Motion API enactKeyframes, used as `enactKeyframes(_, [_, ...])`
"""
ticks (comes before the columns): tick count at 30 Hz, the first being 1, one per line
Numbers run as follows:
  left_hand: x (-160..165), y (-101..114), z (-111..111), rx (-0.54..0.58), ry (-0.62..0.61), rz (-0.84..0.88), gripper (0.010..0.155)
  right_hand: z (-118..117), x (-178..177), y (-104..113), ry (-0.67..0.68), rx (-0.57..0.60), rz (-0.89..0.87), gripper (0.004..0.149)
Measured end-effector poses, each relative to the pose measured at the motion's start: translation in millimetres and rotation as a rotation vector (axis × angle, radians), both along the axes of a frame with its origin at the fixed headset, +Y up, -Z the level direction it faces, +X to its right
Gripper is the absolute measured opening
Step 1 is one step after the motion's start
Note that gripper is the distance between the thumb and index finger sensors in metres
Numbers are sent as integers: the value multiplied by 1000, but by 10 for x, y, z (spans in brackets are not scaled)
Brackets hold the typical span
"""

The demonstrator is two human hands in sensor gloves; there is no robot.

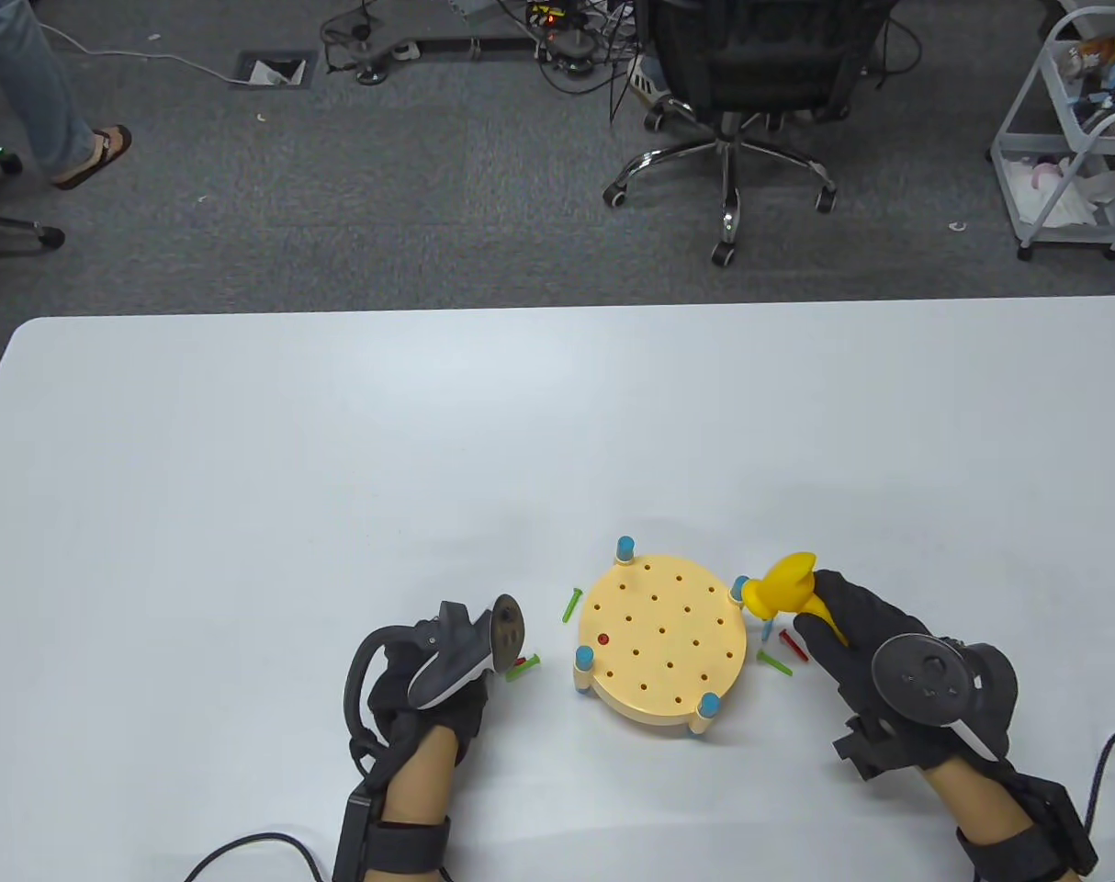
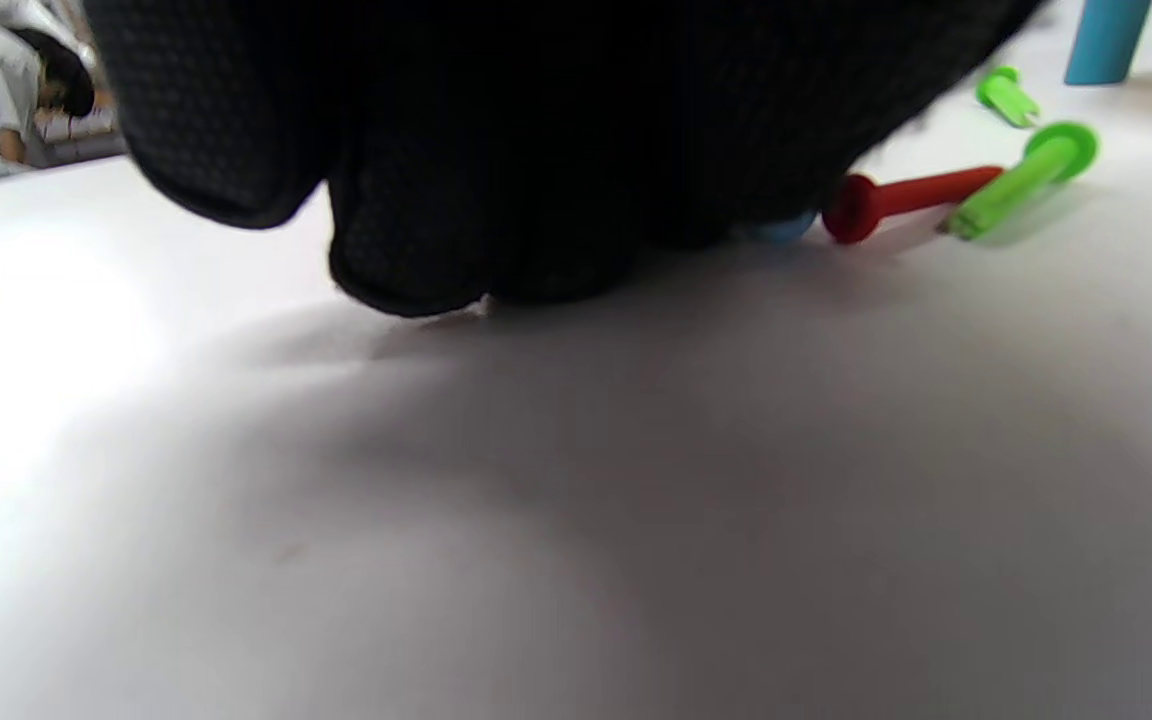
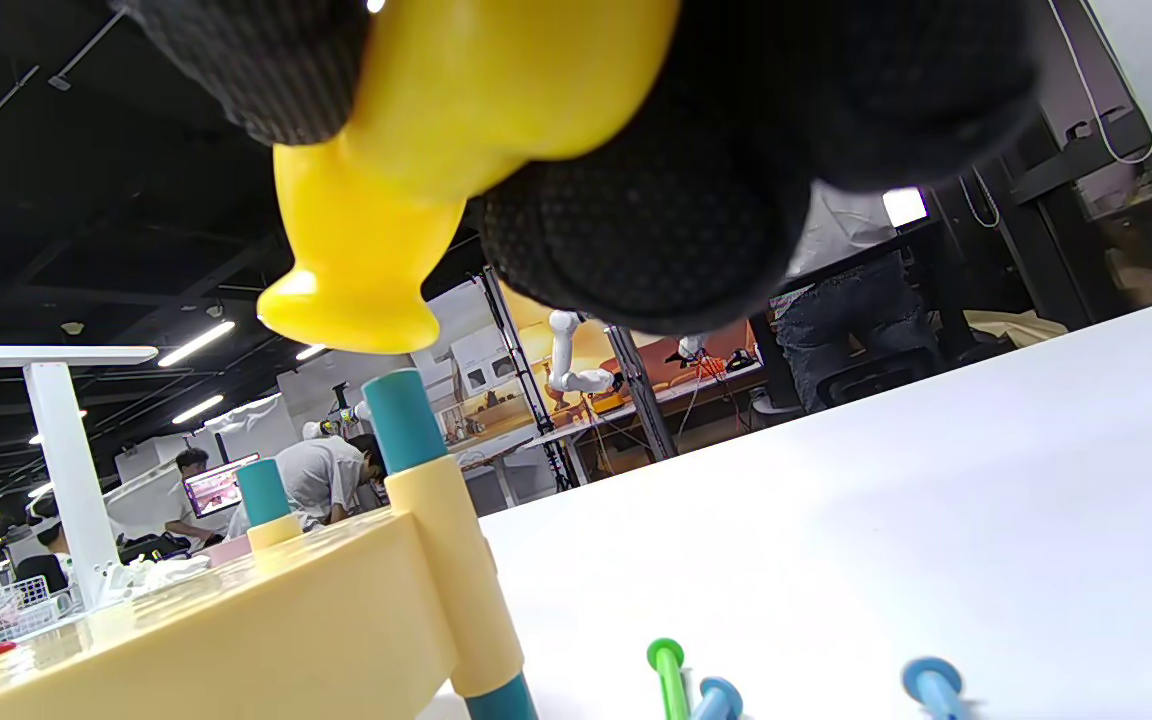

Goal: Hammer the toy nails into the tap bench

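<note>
Left of the tap bench [image 1: 660, 638], the left hand [image 1: 433, 684] reached over loose nails [image 2: 911, 195], its grip hidden; it should seat one upright before the right hand [image 1: 874, 657], gripping the yellow hammer [image 1: 790, 593], strikes.

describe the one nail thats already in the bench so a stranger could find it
Find the round yellow tap bench near the table's front edge, between the two hands. On its top, near its left rim, sits the red nail, the only hole filled with colour; every other hole is dark.
</note>
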State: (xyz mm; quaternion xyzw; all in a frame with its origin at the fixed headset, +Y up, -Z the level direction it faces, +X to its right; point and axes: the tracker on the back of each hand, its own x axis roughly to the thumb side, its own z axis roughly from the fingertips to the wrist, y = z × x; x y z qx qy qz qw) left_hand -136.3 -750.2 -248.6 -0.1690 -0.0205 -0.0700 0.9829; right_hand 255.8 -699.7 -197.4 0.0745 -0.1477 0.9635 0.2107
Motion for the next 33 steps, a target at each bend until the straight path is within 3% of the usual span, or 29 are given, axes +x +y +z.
enactKeyframes(7, [-22,-14,-115,-20,109,98,49,-7,-8,-10,2,-6,0,62])
enactKeyframes(18, [378,-45,-330,-74,165,-259,40,6,-31,-23,21,-3,0,62])
enactKeyframes(25, [522,-41,-212,-51,193,-398,43,9,-11,-24,12,9,-14,62])
enactKeyframes(33, [119,84,-80,19,267,-204,42,-40,91,-33,-10,-9,-61,62])
